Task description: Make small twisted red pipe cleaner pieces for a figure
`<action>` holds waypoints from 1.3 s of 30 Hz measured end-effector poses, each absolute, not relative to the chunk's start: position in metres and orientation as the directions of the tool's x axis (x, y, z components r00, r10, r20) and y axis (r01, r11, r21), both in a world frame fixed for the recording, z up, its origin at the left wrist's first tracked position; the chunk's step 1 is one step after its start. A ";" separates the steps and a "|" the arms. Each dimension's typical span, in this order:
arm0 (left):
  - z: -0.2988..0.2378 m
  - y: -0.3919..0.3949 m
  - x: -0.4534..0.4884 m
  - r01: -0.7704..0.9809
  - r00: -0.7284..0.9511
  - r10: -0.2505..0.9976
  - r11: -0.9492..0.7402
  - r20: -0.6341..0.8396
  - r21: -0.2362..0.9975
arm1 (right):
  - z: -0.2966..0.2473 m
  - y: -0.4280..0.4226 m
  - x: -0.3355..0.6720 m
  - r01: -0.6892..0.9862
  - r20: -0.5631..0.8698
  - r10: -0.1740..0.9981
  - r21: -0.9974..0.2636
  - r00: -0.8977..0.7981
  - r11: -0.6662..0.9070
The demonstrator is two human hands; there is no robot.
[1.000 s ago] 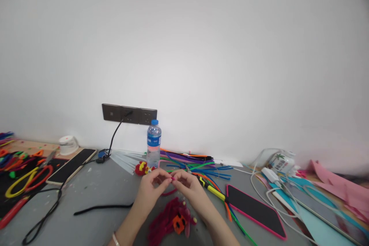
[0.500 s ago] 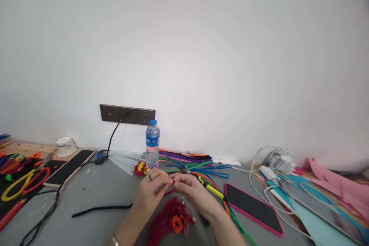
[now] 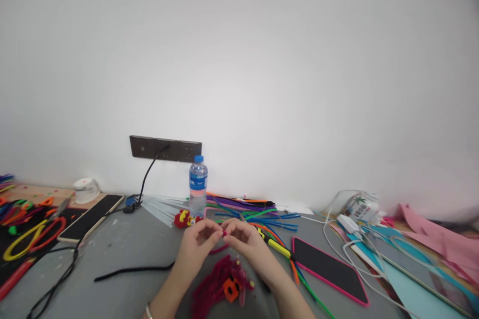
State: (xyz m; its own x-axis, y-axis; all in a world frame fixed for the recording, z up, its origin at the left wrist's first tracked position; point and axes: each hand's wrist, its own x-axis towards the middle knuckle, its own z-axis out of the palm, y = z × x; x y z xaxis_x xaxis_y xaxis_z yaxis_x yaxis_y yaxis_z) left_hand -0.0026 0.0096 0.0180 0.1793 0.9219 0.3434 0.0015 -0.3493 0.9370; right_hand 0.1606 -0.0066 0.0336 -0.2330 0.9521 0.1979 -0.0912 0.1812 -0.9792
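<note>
My left hand [image 3: 196, 246] and my right hand [image 3: 249, 246] meet fingertip to fingertip above the grey table. Both pinch a magenta pipe cleaner [image 3: 219, 249]; a small bit of it shows between the fingertips, and a strand hangs below them. Just under my hands lies a fuzzy magenta figure [image 3: 213, 286] with an orange, black-spotted piece [image 3: 231, 289] and small yellowish tips. A black pipe cleaner [image 3: 132, 271] extends leftward from beneath my left wrist. Behind my left hand sits a small red and yellow fuzzy piece [image 3: 182, 219].
A water bottle [image 3: 198, 187] stands by the wall, near loose coloured pipe cleaners [image 3: 277, 219]. Phones lie left [image 3: 92, 219] and right [image 3: 329, 271]. Scissors [image 3: 41, 239] and a black cable [image 3: 71, 269] are at left; white cables [image 3: 333, 239] and coloured paper [image 3: 407, 271] at right.
My left fingers have shifted and bent more at the pinch, with the wrist nearly in place. The right fingers have curled slightly. The figure on the table has stayed put.
</note>
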 end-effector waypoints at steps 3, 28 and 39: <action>0.018 0.011 -0.001 -0.095 0.179 0.965 -0.178 0.193 0.979 | 0.035 -0.005 0.163 0.064 0.356 0.919 -0.927 -0.169 0.370; 0.020 0.010 -0.003 -0.190 0.236 0.972 0.038 0.009 0.981 | 0.032 -0.002 0.169 0.183 0.336 0.927 -0.913 -0.167 0.364; 0.021 0.007 -0.002 -0.156 0.224 0.969 -0.065 0.099 0.986 | 0.031 -0.003 0.165 0.169 0.429 0.894 -0.879 -0.127 0.445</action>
State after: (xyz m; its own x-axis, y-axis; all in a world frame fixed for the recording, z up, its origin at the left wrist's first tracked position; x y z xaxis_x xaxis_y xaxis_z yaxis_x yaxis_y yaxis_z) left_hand -0.0022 0.0074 0.0206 0.2243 0.9695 0.0992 -0.1561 -0.0647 0.9856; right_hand 0.1647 -0.0032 0.0306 -0.1270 0.8945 0.4287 0.1688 0.4454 -0.8793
